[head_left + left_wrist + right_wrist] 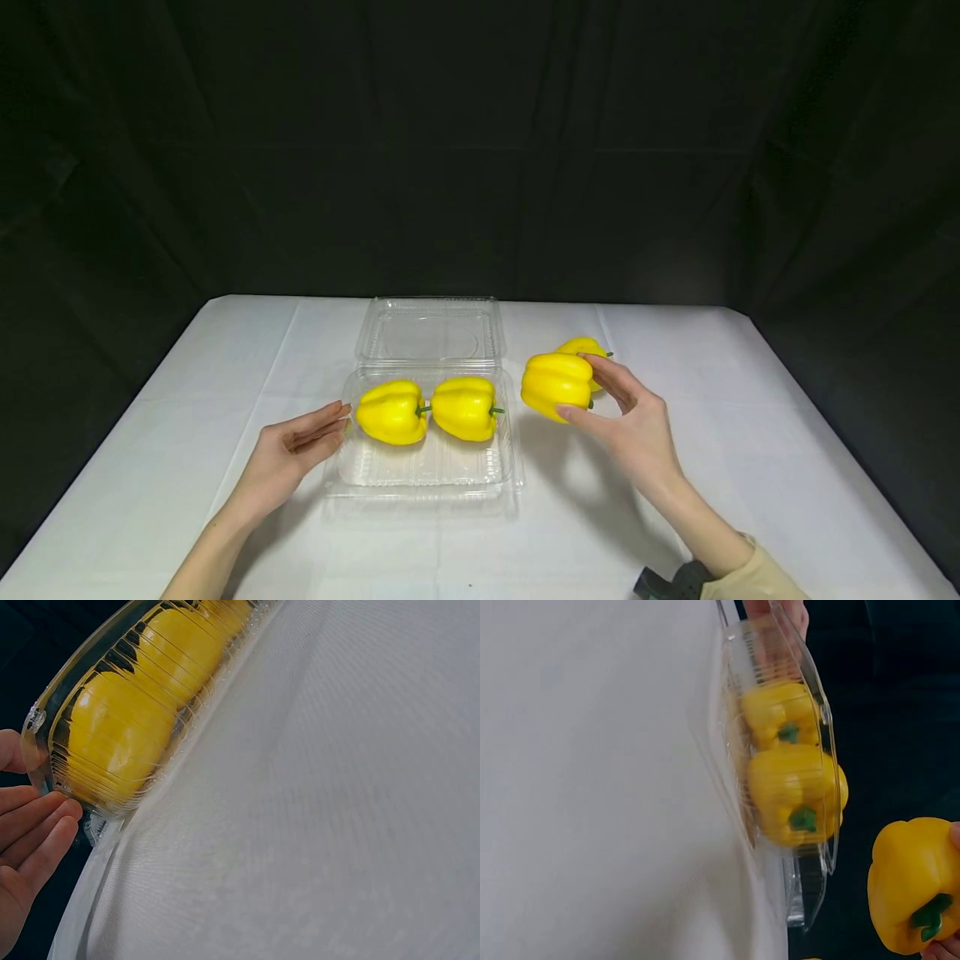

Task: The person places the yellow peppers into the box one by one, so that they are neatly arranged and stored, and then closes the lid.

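A clear plastic clamshell container [420,475] lies on the white table with its lid [430,329] folded back. Inside it, two yellow bell peppers [392,412] [464,408] rest side by side, green stems to the right. My left hand [288,454] touches the container's left edge with fairly straight fingers, also visible in the left wrist view. To the right of the container, my right hand [633,425] holds another yellow bell pepper [557,386] above the table, between thumb and fingers. Its green stem shows in the right wrist view. Partly hidden behind it is one more yellow bell pepper [583,344].
A white cloth covers the table [735,433]. Black curtains [480,167] hang behind it and along both sides. A dark device [675,581] is strapped near my right wrist, beside a beige sleeve [753,575].
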Action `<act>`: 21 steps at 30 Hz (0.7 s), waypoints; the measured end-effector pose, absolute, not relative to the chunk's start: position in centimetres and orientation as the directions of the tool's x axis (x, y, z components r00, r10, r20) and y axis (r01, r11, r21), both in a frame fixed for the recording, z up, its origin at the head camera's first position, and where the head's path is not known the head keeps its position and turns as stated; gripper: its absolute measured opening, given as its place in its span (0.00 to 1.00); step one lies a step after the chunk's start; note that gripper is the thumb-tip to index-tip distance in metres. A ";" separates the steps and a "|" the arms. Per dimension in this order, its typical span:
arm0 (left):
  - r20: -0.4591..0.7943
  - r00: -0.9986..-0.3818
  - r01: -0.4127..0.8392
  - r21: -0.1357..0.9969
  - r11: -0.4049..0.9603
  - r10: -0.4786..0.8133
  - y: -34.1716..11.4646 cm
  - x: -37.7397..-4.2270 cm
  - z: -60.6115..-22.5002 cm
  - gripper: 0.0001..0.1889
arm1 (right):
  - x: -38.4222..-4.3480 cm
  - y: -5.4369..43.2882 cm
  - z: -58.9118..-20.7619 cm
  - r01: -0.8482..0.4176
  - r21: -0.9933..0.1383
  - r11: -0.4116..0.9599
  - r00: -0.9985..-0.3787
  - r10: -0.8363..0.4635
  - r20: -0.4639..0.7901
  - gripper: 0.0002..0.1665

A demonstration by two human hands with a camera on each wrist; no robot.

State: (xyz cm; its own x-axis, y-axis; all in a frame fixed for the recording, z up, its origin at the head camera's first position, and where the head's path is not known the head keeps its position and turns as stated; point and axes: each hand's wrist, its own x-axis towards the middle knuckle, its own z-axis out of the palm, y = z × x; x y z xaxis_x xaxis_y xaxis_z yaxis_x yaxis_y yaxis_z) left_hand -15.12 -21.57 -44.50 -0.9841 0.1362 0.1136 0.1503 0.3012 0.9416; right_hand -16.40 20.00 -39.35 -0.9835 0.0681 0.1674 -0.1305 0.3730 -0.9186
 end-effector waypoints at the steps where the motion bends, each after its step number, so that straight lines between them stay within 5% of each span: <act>1: 0.114 -0.984 0.151 0.941 0.302 0.136 -21.6 -15.1 -44.5 0.26 | -16.4 19.8 -39.4 -0.135 -0.919 0.372 -0.983 0.066 0.171 0.40; 21: 0.108 -0.985 0.144 0.941 0.306 0.131 -21.6 -15.1 -44.5 0.26 | -16.1 17.8 -39.5 -0.207 -0.910 0.359 -0.976 -0.006 0.220 0.40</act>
